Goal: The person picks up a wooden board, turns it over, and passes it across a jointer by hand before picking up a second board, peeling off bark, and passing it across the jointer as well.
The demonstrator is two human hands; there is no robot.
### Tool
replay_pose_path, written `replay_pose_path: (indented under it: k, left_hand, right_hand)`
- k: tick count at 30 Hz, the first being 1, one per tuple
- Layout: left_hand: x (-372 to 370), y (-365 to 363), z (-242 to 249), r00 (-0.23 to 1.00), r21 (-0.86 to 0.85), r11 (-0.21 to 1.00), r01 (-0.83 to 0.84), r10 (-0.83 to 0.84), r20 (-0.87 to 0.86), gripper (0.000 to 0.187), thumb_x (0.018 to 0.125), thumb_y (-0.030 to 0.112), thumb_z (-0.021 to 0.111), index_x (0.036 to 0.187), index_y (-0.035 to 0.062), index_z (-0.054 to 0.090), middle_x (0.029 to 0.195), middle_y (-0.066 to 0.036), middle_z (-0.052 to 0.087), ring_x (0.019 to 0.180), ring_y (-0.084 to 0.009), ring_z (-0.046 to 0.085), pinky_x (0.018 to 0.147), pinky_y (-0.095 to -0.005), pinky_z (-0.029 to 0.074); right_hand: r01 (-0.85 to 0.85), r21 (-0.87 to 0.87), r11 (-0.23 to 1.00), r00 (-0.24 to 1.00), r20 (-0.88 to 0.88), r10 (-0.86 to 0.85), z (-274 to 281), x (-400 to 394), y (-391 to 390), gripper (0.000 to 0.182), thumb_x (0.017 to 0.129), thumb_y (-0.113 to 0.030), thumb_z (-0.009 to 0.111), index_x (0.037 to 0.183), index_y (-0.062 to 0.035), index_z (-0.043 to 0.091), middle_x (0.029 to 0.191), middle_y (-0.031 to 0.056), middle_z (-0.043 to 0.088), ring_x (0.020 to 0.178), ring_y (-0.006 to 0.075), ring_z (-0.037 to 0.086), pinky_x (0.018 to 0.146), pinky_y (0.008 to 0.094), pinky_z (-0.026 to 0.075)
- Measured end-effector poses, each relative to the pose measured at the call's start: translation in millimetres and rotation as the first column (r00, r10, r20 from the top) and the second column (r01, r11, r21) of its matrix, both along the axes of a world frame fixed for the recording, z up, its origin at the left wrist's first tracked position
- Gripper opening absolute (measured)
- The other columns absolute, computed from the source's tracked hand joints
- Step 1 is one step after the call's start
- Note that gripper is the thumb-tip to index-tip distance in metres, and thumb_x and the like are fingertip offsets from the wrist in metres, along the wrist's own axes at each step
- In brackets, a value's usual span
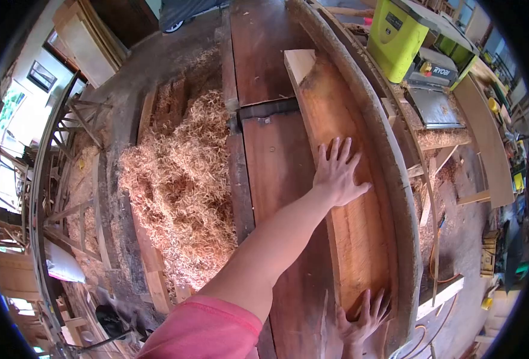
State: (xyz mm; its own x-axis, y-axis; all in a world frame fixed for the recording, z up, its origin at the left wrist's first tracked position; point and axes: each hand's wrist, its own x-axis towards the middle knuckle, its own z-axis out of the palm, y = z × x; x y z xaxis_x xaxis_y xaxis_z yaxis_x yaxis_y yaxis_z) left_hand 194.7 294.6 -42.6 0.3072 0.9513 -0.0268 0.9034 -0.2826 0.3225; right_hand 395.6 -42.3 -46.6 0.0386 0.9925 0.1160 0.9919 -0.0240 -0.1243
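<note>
A long wooden plank (360, 239) lies on a long reddish-brown bed (282, 173), along a raised rail (396, 173) at its right. Its far end is pale and its surface is orange-brown with a darker edge. My left hand (339, 175) rests flat on the plank's middle, fingers spread and thumb out to the right. Lower down, at the near end, my right hand (362, 320) lies on the plank with its fingers apart, near a dark patch in the wood. Across the bed, left of the plank, runs a dark gap (269, 109).
A big heap of wood shavings (180, 185) lies left of the bed. A green planer (399, 39) marked RYOBI stands at the far right. Beside it is a wide board (486, 143). A wooden frame (76, 125) and a white sack (64, 262) are at the left.
</note>
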Motion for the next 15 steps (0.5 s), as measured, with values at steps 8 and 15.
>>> replay_pose_path:
  k: [8,15]
  left_hand:
    - [-15,27,-2,1.0,-0.012,1.0,0.009,-0.009,0.021,0.093,0.093,0.072,0.048,0.161,0.0127,0.031,0.171,-0.019,0.01,0.158,-0.041,0.005,0.124,-0.0639,0.004]
    - [-25,51,-4,0.999,-0.014,0.999,0.032,-0.031,0.011,0.093,0.093,0.073,0.047,0.163,0.0136,0.028,0.171,-0.02,0.01,0.158,-0.0419,0.004,0.124,-0.0643,0.003]
  right_hand:
    - [0.007,-0.024,1.0,1.0,-0.021,-0.007,3,-14,28,0.087,0.084,-0.068,0.064,0.141,-0.0033,0.059,0.154,0.0317,0.043,0.144,0.0553,0.035,0.117,0.067,0.025]
    - [0.05,-0.036,0.998,0.998,-0.03,-0.051,0,-25,48,0.087,0.08,-0.069,0.067,0.14,-0.0061,0.06,0.154,0.0325,0.043,0.143,0.0568,0.036,0.116,0.0689,0.025]
